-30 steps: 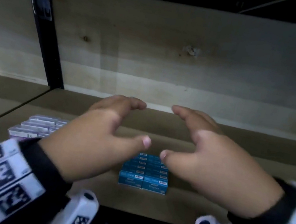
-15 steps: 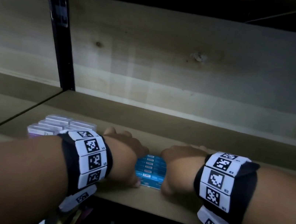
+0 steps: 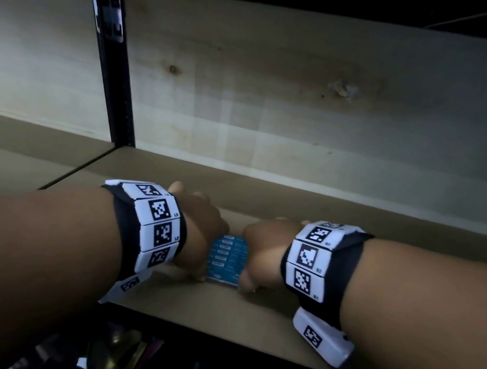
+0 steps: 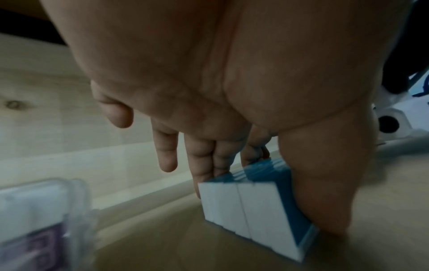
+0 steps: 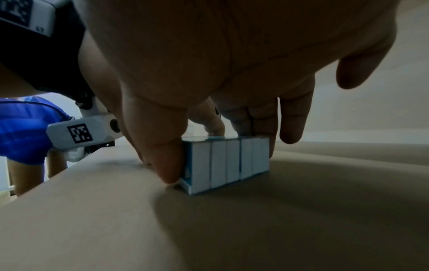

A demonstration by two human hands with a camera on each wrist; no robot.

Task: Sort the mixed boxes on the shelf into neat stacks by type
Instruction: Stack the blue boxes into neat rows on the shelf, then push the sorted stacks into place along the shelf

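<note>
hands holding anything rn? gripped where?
Both grip the block of blue boxes: left hand and right hand each pinch its front and back faces, thumb in front.

The left hand (image 4: 232, 91) is reaching down to a row of small blue boxes (image 4: 255, 205) that is sitting on the brown shelf (image 4: 162, 238). The thumb (image 4: 320, 192) is pressing on the near end of the boxes. Some fingers (image 4: 206, 165) are pressing on the far end, so the hand is squeezing the row between them. Two other fingers are sticking out in the air beside the boxes. The white sides of the boxes are showing. A blurry clear packet (image 4: 39, 220) with some purple on it is lying well apart from the boxes. A pale wooden wall (image 4: 58, 110) is standing behind the boxes.
</note>
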